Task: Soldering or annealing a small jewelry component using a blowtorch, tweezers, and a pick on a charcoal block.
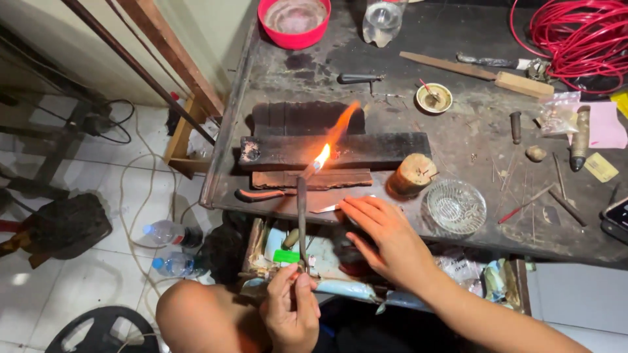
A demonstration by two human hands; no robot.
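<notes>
My left hand [291, 312] is closed around the thin handle of a blowtorch [301, 216], low in front of the bench. The torch points up and away from me. Its orange flame [329, 145] plays over dark charred blocks [340, 151] stacked on the black workbench [458, 131]. My right hand [386, 235] lies flat at the bench's near edge with the fingers stretched left. Its fingertips rest by a thin metal strip [325, 208]. It holds nothing.
A round wooden stub [413, 173] and a glass ashtray [456, 206] sit right of the blocks. Farther back are a red bowl [294, 21], a glass [382, 19], a small dish [434, 98], a wooden-handled file [487, 72] and coiled red wire [575, 39]. Two plastic bottles [169, 233] lie on the tiled floor.
</notes>
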